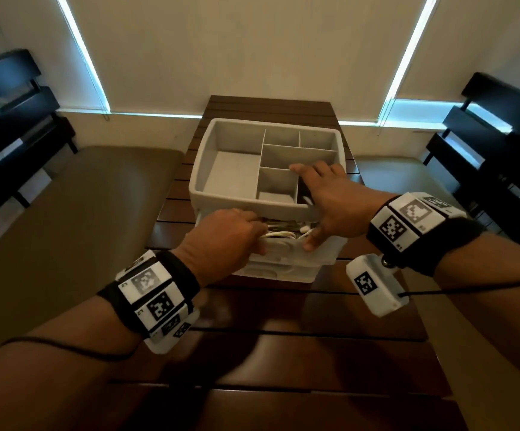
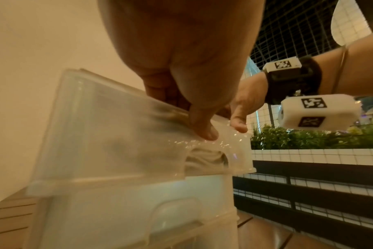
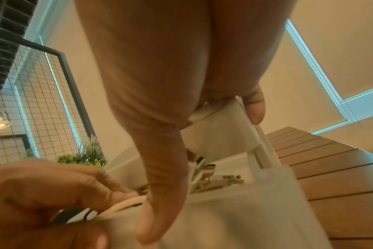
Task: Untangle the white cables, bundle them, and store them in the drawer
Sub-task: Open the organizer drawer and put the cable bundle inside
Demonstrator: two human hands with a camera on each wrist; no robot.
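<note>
The left hand [image 1: 221, 231] is closing its grip around the white cables [image 1: 278, 234] inside the half-open top drawer [image 1: 283, 247] — the right hand [image 1: 330, 200], fingers spread flat, is bracing the divided organizer tray [image 1: 221, 144] just above, thumb touching the drawer front, on the desk [image 1: 283, 353].

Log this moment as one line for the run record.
stage: storing | white cables in open drawer | left hand holds cables | right hand braces organizer

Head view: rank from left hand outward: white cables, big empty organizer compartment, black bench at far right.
1. White cables, in the open translucent drawer at the left hand fingertips.
2. Large empty compartment of the grey organizer tray, behind the hand.
3. Black slatted bench, far right.
</note>
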